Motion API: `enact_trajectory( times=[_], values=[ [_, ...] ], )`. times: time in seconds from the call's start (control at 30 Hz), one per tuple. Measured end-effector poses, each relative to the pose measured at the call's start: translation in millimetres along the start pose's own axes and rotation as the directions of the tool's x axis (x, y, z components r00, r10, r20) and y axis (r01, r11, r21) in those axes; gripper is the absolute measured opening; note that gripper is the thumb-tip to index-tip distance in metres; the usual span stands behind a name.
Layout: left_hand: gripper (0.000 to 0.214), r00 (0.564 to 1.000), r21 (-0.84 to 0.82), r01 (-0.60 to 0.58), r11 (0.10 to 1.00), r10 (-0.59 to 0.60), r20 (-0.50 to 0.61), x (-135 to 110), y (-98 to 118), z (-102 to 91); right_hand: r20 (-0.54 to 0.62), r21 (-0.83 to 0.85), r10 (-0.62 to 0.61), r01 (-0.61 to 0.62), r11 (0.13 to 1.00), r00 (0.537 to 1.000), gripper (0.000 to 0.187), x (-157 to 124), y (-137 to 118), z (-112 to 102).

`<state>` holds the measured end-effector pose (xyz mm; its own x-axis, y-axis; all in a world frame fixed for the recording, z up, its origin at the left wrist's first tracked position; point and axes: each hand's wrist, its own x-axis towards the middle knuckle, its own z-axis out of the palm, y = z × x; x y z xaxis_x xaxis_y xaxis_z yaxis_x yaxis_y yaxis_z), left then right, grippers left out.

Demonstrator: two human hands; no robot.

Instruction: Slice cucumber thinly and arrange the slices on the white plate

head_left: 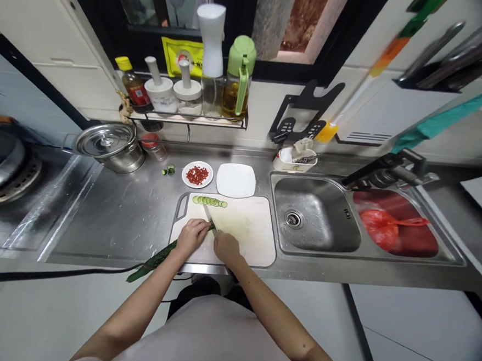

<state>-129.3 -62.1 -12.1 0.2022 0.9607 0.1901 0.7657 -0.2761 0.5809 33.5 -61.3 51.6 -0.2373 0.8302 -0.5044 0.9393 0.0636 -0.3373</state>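
Note:
My left hand (193, 236) is closed on a dark green cucumber (155, 262); the cucumber's long end sticks out behind my wrist, past the counter's front edge. In my right hand (227, 248) is a knife (208, 214), its blade angled up and left beside my left fingertips. The blade meets the cucumber's front end, though my fingers partly hide the contact. Both hands are over a white cutting board (258, 231) with a grey handle. A row of overlapping cucumber slices (210, 201) lies along the board's far edge.
Behind the board stand a small plate of chopped red pieces (197, 175) and a white plate (236, 180). Cucumber scraps (168, 170) lie farther left, near a lidded steel pot (119, 147). To the right, a double sink (317, 213) holds a red plastic bag (380, 229).

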Motion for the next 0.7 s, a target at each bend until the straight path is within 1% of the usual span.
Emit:
enact_trajectory(
  times=[0.2, 0.4, 0.53, 0.63, 0.7],
  values=[
    [0.025, 1.000, 0.023, 0.009, 1.000, -0.009, 0.022, 1.1, 4.1, -3.7, -0.021, -0.022, 0.002, -0.002, 1.000, 1.000, 0.031, -0.8, -0.1, 0.9],
    [0.026, 0.999, 0.093, 0.008, 0.996, -0.011, 0.034, 0.4, 9.2, -7.7, -0.033, -0.022, 0.009, -0.010, 1.000, 0.999, 0.032, -4.4, 9.6, -2.8],
    [0.026, 0.999, 0.090, 0.027, 0.996, -0.030, 0.028, -1.1, 11.8, -8.9, -0.089, -0.116, 0.018, -0.028, 0.993, 0.996, 0.033, -10.8, 20.7, -7.7],
    [0.026, 0.997, 0.039, 0.080, 0.996, -0.080, -0.015, -3.1, 13.1, -10.4, -0.123, -0.228, 0.015, -0.043, 0.973, 0.992, 0.033, -16.3, 33.1, -14.0],
    [0.027, 0.982, -0.008, 0.164, 0.987, -0.164, -0.099, -3.2, 13.8, -12.2, -0.165, -0.301, -0.003, -0.048, 0.952, 0.986, 0.036, -18.9, 44.0, -19.3]
  ],
)
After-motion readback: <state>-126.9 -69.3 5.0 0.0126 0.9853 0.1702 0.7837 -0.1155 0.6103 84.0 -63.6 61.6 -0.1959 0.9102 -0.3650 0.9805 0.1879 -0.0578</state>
